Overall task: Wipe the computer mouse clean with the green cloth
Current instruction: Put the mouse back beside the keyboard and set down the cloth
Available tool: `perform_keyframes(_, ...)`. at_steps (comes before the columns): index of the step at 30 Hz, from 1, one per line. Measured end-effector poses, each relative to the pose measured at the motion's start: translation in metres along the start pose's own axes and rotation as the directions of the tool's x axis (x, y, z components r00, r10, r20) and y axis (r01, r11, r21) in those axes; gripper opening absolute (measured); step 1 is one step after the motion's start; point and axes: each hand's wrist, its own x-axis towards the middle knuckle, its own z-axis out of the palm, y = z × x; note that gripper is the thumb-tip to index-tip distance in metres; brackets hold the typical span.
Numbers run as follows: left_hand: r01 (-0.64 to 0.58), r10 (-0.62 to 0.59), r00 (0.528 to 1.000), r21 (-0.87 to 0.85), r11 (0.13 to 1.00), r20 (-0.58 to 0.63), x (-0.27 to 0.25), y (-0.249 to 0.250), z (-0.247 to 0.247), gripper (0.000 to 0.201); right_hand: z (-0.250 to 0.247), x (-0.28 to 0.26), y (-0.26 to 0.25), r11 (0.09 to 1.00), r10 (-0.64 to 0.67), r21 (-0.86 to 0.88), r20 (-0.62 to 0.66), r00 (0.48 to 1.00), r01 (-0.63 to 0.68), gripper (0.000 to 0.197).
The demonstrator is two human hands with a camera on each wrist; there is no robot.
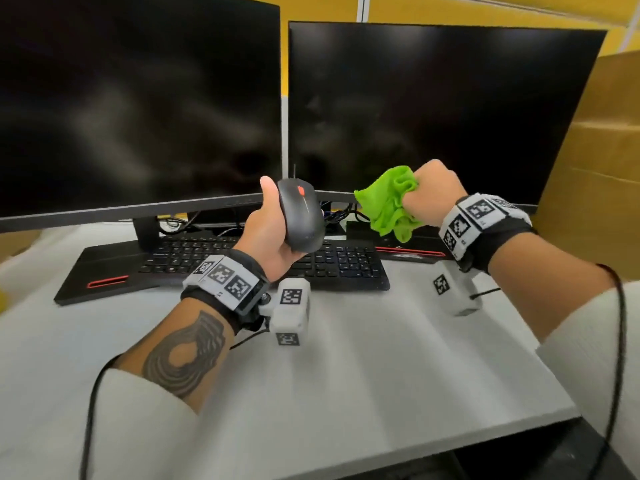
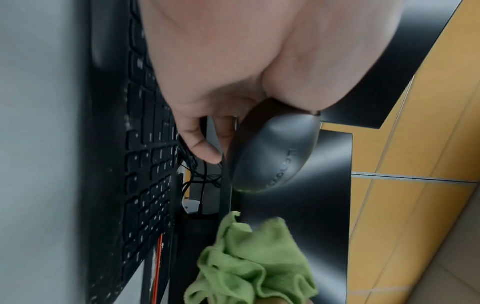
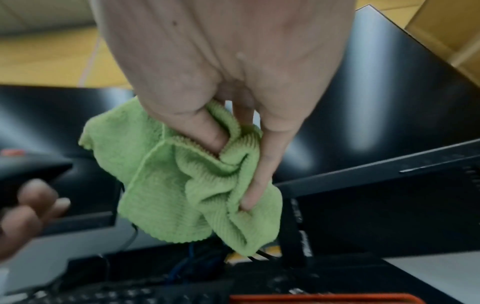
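Two dark monitors fill the back of the desk (image 1: 363, 375): left monitor (image 1: 138, 98) and right monitor (image 1: 433, 109), side by side, screens blank w/ faint reflections. Cardboard box (image 1: 595, 161) stands at the desk's right edge, just beside the right monitor. Black keyboard (image 1: 194, 258) lies across the middle of the desk in front of the monitor stands, red strip on the left stand base near the desk's left edge. Tangle of cables (image 1: 339, 211) sits behind the keyboard, between the stands.

Both hands are raised above the keyboard, apart from each other. Left hand (image 1: 268, 233) grips the mouse (image 1: 300, 216) – thumb along its left side, fingers curled under; mouse is held off the desk, top facing the person, red wheel up front, approx. level w/ the monitors' lower edges. Right hand (image 1: 431, 192) is a fist clenched on the cloth (image 1: 389, 206); in the right wrist view thumb & fingers dig into its bunched folds. Cloth hangs out the left of the fist, near the mouse but not touching it.
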Motion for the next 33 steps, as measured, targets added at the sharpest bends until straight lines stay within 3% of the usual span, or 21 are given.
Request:
perform_keyframes(2, 0.011, -0.011, 1.000, 0.002, 1.000, -0.001, 0.004, -0.008, 0.012, 0.064, 0.012, 0.012, 0.015, 0.995, 0.052, -0.093, 0.036, 0.998, -0.048, 0.014)
perform_keyframes(6, 0.019, -0.020, 1.000, 0.015, 1.000, 0.018, 0.012, -0.021, 0.027, 0.066, 0.050, 0.026, 0.038, 0.975, 0.116, -0.208, 0.177, 0.977, -0.078, 0.014)
perform_keyframes(11, 0.026, -0.027, 0.999, 0.021, 0.999, 0.019, 0.020, -0.030, 0.025, 0.066, 0.070, 0.056, 0.041, 0.977, 0.145, -0.203, 0.388, 0.910, -0.069, 0.034)
perform_keyframes(13, 0.027, -0.027, 0.999, 0.015, 1.000, 0.022, 0.021, -0.030, 0.022, 0.065, 0.076, 0.066, 0.042, 0.951, 0.152, -0.309, 0.446, 0.882, -0.007, 0.041)
perform_keyframes(15, 0.024, -0.024, 0.999, -0.003, 1.000, 0.025, 0.020, -0.031, 0.021, 0.063, 0.085, 0.069, 0.050, 0.876, 0.149, -0.472, 0.463, 0.873, 0.101, 0.024)
perform_keyframes(17, 0.028, -0.027, 0.999, -0.020, 0.999, 0.032, 0.020, -0.032, 0.021, 0.062, 0.091, 0.068, 0.060, 0.807, 0.116, -0.564, 0.438, 0.892, 0.172, 0.029)
perform_keyframes(21, 0.034, -0.033, 0.999, -0.034, 0.999, 0.025, 0.020, -0.033, 0.022, 0.062, 0.074, 0.070, 0.067, 0.832, 0.103, -0.533, 0.424, 0.900, 0.156, 0.030)
perform_keyframes(26, 0.047, -0.045, 0.998, -0.040, 0.998, 0.034, 0.019, -0.033, 0.020, 0.066, 0.065, 0.066, 0.072, 0.813, 0.146, -0.580, 0.276, 0.950, 0.044, 0.028)
perform_keyframes(30, 0.046, -0.044, 0.998, -0.029, 0.999, 0.052, 0.014, -0.029, 0.019, 0.064, 0.082, 0.063, 0.064, 0.874, 0.118, -0.481, 0.340, 0.933, 0.065, 0.035)
perform_keyframes(33, 0.052, -0.051, 0.998, -0.020, 0.998, 0.047, 0.011, -0.028, 0.018, 0.064, 0.076, 0.067, 0.064, 0.855, 0.146, -0.515, 0.342, 0.928, 0.055, 0.024)
